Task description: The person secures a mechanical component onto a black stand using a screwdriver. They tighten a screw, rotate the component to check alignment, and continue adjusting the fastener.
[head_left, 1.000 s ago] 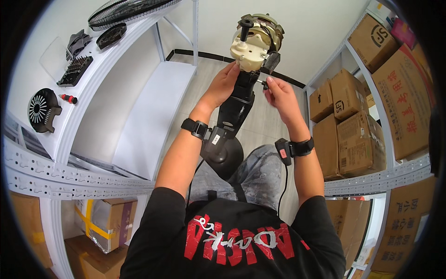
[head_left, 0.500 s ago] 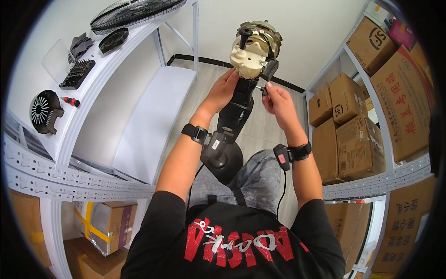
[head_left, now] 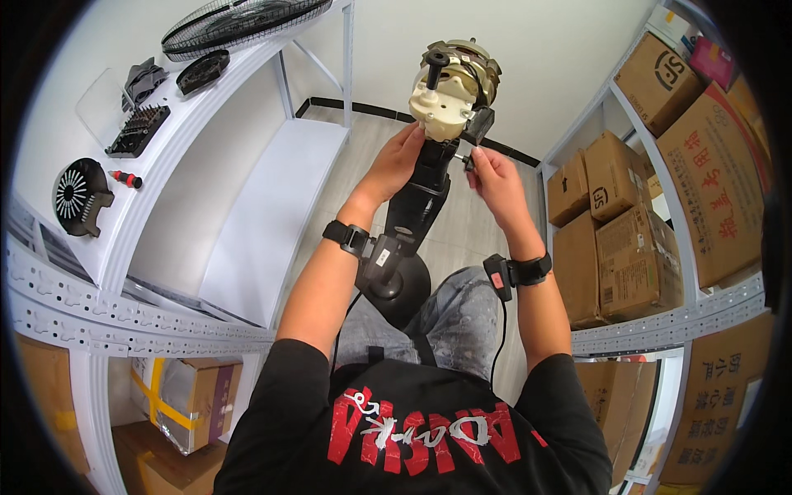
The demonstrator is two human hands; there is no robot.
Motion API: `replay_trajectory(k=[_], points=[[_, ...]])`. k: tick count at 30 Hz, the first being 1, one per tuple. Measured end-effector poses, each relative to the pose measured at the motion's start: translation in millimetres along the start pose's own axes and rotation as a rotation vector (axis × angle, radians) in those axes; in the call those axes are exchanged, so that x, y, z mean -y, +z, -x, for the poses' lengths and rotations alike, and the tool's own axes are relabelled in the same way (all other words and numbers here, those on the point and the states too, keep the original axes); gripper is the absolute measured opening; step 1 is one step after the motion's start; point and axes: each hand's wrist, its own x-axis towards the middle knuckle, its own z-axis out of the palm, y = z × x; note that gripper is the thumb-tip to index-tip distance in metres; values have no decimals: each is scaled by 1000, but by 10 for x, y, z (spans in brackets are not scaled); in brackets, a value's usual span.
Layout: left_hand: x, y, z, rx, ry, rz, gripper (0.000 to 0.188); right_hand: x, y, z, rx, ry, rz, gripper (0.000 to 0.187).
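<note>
In front of me stands an electric fan with its cage off; the bare motor head (head_left: 445, 111) has a cream gear housing and a black upright knob on top. My left hand (head_left: 393, 167) is closed at the underside of the housing, where it meets the black neck (head_left: 432, 165); some of its fingers are hidden behind the fan. On the neck's right side, a black-headed knob screw (head_left: 468, 162) with a metal shank sticks out. My right hand (head_left: 500, 183) pinches its head between thumb and fingers.
The fan's round base (head_left: 400, 293) stands between my legs. On the left shelf (head_left: 186, 107) lie a wire fan grille (head_left: 243, 29), a bit set (head_left: 139, 132), a red-black screwdriver (head_left: 125, 179) and a black slotted cover (head_left: 80, 198). Cardboard boxes (head_left: 631, 256) fill the right rack.
My right fingers have shifted slightly around the knob screw's head. My left hand and the fan stay in place.
</note>
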Motion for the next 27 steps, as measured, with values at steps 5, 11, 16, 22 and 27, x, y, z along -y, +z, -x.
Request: replay_trajectory(k=[5,11,16,22,27], points=[[10,7,3,31,-22,74,48,119,-60,80,15,29,-81,23],[47,0,-14,36,-28,111,49,109,-18,136,-203,-520,542,20],[17,-23,-11,33,-37,87,50,9,-219,14,423,342,-549,22],[29,-9,-5,34,-36,85,52,159,-59,223,-113,-351,437,28],[14,-12,-16,29,-22,59,53,12,-38,79,-189,-383,573,20]])
